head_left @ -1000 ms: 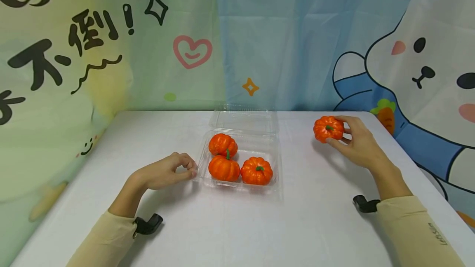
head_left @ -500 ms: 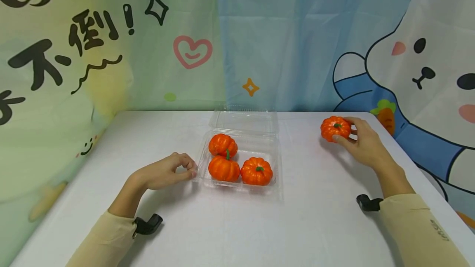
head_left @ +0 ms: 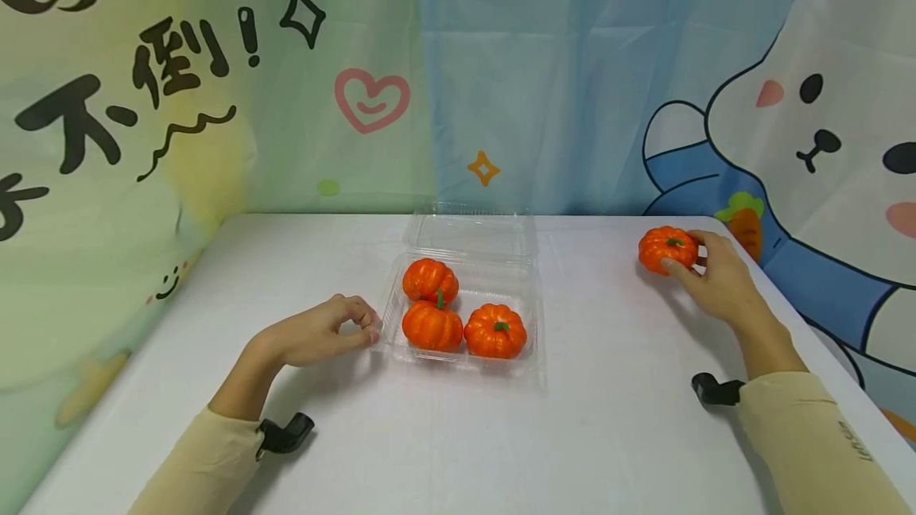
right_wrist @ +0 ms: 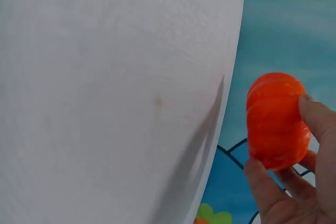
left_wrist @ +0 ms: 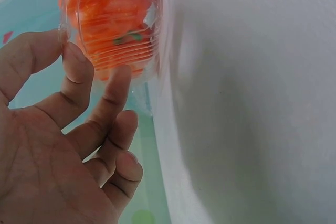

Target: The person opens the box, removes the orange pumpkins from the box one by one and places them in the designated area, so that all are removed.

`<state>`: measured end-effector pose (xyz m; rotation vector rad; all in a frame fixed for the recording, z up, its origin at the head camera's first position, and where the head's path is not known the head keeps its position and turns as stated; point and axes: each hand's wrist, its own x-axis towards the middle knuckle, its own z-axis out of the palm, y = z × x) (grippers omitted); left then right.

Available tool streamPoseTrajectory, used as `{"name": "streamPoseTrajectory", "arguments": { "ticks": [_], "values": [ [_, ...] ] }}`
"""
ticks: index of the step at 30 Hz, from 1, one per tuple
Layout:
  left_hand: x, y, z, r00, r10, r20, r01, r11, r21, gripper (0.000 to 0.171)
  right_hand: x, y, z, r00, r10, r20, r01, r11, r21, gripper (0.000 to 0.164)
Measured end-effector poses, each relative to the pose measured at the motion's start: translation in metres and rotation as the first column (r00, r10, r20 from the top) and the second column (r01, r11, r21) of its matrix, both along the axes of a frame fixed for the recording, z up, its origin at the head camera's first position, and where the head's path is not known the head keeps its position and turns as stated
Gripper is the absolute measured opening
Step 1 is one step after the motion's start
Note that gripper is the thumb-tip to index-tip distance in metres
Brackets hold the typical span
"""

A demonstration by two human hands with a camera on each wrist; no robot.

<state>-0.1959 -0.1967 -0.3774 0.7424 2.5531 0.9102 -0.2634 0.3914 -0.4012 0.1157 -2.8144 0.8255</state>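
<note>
My right hand (head_left: 716, 276) grips a small glossy orange pumpkin (head_left: 667, 249) with a green stem, over the table's far right part. In the right wrist view the thumb and fingers hold this pumpkin (right_wrist: 277, 121) from its sides. At the middle of the table lies a clear plastic clamshell box (head_left: 531, 292), its lid (head_left: 472, 233) folded back. Three more orange pumpkins sit inside: one at the back left (head_left: 430, 280), one at the front left (head_left: 432, 326), one at the front right (head_left: 495, 331). My left hand (head_left: 322, 331) pinches the box's left rim between thumb and index finger.
A white cloth covers the table (head_left: 458, 443). Behind it hangs a printed curtain (head_left: 501, 78) with a cartoon animal on the right and lettering on the left. Black wrist mounts (head_left: 286, 433) stick out from both beige sleeves (head_left: 816, 435).
My right hand has moved steadily to the right with the pumpkin in its grip. The left hand, the box and the pumpkins inside it have stayed in place.
</note>
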Motion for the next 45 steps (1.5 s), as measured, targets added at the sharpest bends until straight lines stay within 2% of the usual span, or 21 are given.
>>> {"name": "streamPoseTrajectory", "arguments": {
  "ticks": [5, 15, 22, 30, 37, 42, 45],
  "values": [
    [-0.001, 0.0, -0.001, 1.0, 0.003, 0.0, -0.003, 1.0, -0.003, 0.017, 0.0, 0.005, -0.002, 0.998, -0.03, 0.054, 0.03, 1.0, -0.001, 0.076],
    [-0.001, 0.0, 0.0, 1.0, 0.004, 0.002, -0.004, 1.0, -0.009, 0.017, 0.002, 0.008, -0.004, 0.996, -0.063, 0.07, 0.062, 0.998, 0.012, 0.074],
    [-0.003, 0.001, 0.0, 1.0, 0.003, 0.004, -0.003, 1.0, -0.002, 0.016, 0.006, 0.01, -0.003, 0.985, -0.118, 0.128, 0.115, 0.993, 0.033, 0.078],
    [-0.003, 0.0, -0.001, 1.0, 0.01, 0.002, -0.01, 1.0, -0.017, 0.018, 0.006, 0.014, -0.008, 0.978, -0.131, 0.162, 0.124, 0.991, 0.05, 0.079],
    [-0.003, 0.0, -0.001, 1.0, 0.002, -0.011, -0.002, 1.0, -0.018, 0.019, 0.008, 0.014, -0.005, 0.966, -0.136, 0.218, 0.128, 0.991, 0.05, 0.083],
    [-0.003, 0.0, -0.002, 1.0, 0.0, -0.01, -0.001, 1.0, -0.011, 0.018, 0.008, 0.01, -0.001, 0.972, -0.133, 0.192, 0.121, 0.99, 0.073, 0.082],
    [-0.003, 0.0, -0.002, 1.0, 0.004, -0.007, -0.004, 1.0, -0.008, 0.018, 0.008, 0.007, 0.001, 0.981, -0.124, 0.148, 0.112, 0.99, 0.086, 0.08]
  ]
}}
